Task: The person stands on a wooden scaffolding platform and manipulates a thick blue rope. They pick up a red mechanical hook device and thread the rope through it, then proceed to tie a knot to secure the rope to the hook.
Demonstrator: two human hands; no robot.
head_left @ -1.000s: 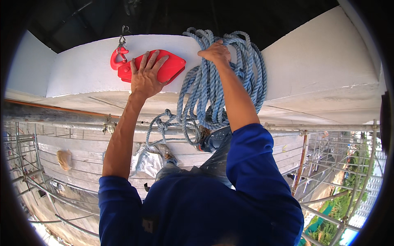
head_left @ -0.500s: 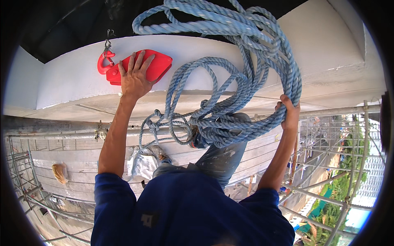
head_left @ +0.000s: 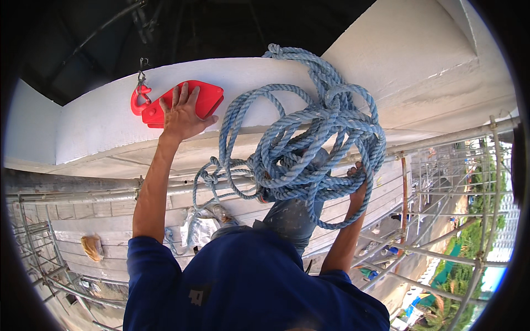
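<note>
On the white ledge lies a red pulley block [head_left: 205,99] with a red hook [head_left: 140,101] at its left end. My left hand [head_left: 185,118] rests on the block, fingers spread and palm down. A thick coil of blue rope [head_left: 331,113] hangs over the ledge's near edge, its far end draped on top and its loops in front of my legs. My right hand [head_left: 356,172] is closed on the rope at the coil's right side, and the loops partly hide it. Smaller knotted loops hang down to the left of the coil.
Beyond the white ledge [head_left: 243,69] is a dark opening. Below me is a plank platform [head_left: 116,223] with a white sack [head_left: 200,229] and a brown bag [head_left: 92,248]. Scaffold pipes [head_left: 425,258] stand on both sides, with a drop to the ground at right.
My right hand has moved down and left, and the raised rope loops have dropped into a bunched coil. My left hand stays on the red block.
</note>
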